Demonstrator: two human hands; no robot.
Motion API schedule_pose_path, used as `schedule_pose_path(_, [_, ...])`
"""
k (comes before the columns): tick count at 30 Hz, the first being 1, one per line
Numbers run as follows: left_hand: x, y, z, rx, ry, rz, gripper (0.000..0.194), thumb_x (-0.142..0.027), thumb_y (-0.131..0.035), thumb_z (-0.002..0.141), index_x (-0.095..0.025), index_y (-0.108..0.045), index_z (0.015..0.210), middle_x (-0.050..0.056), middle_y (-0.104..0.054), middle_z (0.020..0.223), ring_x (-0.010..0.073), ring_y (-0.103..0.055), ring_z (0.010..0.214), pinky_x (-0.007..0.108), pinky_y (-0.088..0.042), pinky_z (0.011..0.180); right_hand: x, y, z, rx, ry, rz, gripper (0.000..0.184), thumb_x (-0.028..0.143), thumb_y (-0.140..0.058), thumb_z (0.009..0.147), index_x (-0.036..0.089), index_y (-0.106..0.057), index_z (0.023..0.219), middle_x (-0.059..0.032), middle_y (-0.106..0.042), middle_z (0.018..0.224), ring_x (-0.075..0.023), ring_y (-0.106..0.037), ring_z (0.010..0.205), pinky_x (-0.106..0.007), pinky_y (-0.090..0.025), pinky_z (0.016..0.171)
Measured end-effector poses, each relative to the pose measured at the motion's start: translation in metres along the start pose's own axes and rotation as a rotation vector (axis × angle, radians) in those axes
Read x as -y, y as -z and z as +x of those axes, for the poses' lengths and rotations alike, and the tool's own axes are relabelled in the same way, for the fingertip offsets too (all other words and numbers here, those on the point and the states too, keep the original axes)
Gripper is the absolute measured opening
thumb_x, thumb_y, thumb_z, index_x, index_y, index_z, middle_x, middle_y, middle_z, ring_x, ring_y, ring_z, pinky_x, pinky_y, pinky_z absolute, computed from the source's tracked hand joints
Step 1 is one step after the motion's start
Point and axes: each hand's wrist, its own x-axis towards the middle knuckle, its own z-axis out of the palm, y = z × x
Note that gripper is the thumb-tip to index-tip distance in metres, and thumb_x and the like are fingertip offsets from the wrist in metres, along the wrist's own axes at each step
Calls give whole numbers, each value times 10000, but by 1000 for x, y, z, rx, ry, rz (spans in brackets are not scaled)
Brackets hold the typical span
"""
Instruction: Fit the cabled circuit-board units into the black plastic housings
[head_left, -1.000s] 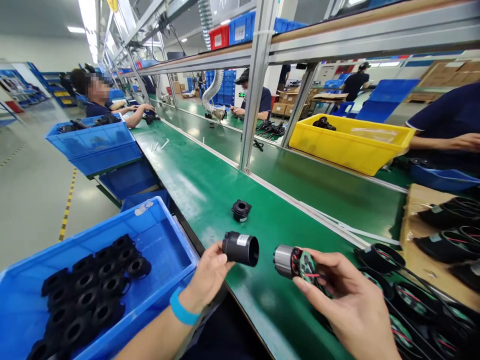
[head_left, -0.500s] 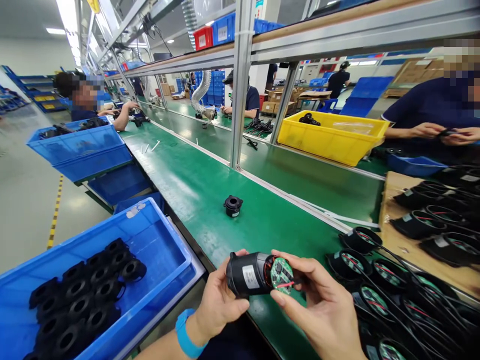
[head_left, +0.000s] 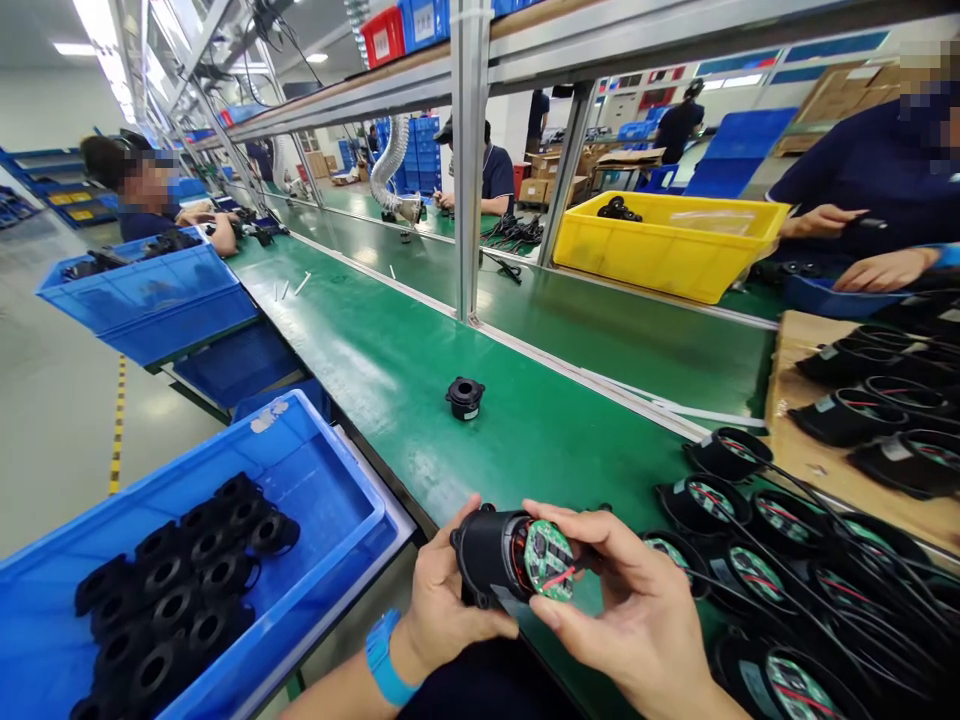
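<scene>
- My left grip (head_left: 441, 602) clasped the black cylindrical plastic housing (head_left: 486, 553).
- My right grip (head_left: 646, 602) pinched the round green circuit board (head_left: 541, 556).
- Insertion looked partly done, the board left protruding.

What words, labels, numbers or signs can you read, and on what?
None can be read.
Red bin's label: too small.
Blue bin's label: too small.
Label on lone black part: too small.
Pale labels at right: too blurred.
Held housing: nothing legible.

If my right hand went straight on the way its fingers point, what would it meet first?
Probably the black cylindrical housing in your left hand, just beyond the green circuit board; depth is hard to judge.
</scene>
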Motion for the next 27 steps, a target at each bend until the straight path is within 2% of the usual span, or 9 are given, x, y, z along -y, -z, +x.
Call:
schedule_pose_path(3, [0,-4,0,58,177,-379,858,-658,-887,589,-219,-601,1269,149,-679,1325,343,-643,1252,467,-477,1109,-2,1,0,20,27,-42,492,347,-821,797,296,-621,1243,-64,-741,1192,-220,-736,1037,-283,-601,852])
schedule_pose_path(5, [0,-4,1,71,224,-468,724,-549,-923,630,-253,-564,1184,96,-701,1237,290,-677,1179,417,-524,1029,0,2,0,39,61,-79,507,344,-824,798,291,-615,1256,-64,-738,1201,-216,-734,1039,-286,-597,861])
schedule_pose_path(7, [0,-1,3,79,220,-429,804,-438,-975,591,-299,-501,1226,53,-684,1195,253,-693,1113,378,-548,964,1,1,2,65,110,-125,495,360,-825,804,279,-618,1245,-63,-746,1178,-205,-739,1002,-283,-596,841])
schedule_pose_path(10, [2,7,9,124,114,-99,967,-328,-976,588,-324,-432,1388,64,-624,1269,262,-660,1148,407,-517,1017,2,1,5,100,204,-222,493,392,-829,807,252,-621,1232,-63,-755,1131,-199,-735,966,-296,-584,828])
schedule_pose_path(13, [5,14,23,140,33,320,755,-249,-897,667,-266,-535,1329,90,-627,1286,291,-635,1176,468,-482,1059,-2,3,9,75,259,-362,489,391,-821,819,232,-636,1243,-83,-733,1148,-219,-714,1012,-335,-567,869])
schedule_pose_path(17, [8,17,45,74,54,783,667,-274,-883,695,-239,-571,1283,105,-671,1291,386,-522,1355,639,-337,1150,-5,13,12,-43,148,-400,457,387,-804,837,266,-666,1255,-81,-666,1182,-209,-676,1030,-315,-574,856])
schedule_pose_path(21, [0,21,56,44,-31,968,1071,-516,-946,583,-218,-428,1473,214,-423,1575,485,-264,1514,757,-198,1170,-1,25,13,-19,107,-425,460,403,-796,844,288,-673,1272,-66,-660,1134,-187,-680,948,-269,-584,769])
schedule_pose_path(24, [-19,21,52,93,-287,754,1227,-668,-899,544,-216,-339,1538,238,-400,1582,434,-408,1459,642,-371,1161,1,26,13,92,154,-397,480,398,-798,847,281,-660,1292,-62,-691,1099,-181,-694,931,-260,-588,775])
schedule_pose_path(27, [-39,15,45,219,-422,521,790,-555,-823,764,-231,-520,1418,134,-700,1273,273,-702,1147,396,-573,1007,2,21,10,169,162,-328,473,396,-800,847,289,-652,1284,-52,-725,1076,-184,-708,912,-266,-597,771])
